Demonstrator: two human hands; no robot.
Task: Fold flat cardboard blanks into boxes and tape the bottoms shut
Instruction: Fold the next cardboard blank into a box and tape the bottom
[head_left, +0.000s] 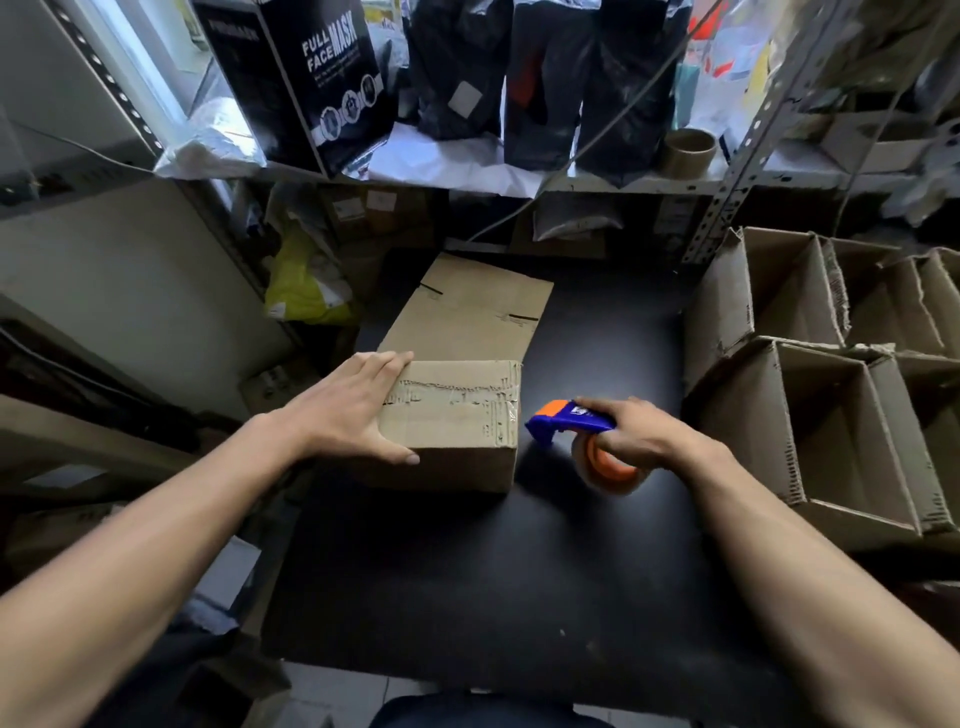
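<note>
A plain brown cardboard box is being shown on a matte black table, crossed by 1 glossy clear tape strip. A blue-and-orange tape dispenser is being seen beside it, and white lettering is being displayed on a black carton.

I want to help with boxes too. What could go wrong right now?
The tape on the box looks wrinkled near its right edge, so it might peel. The tape gun in the right hand may have a sharp cutter. The left hand only rests flat, so the box could slide.
</note>
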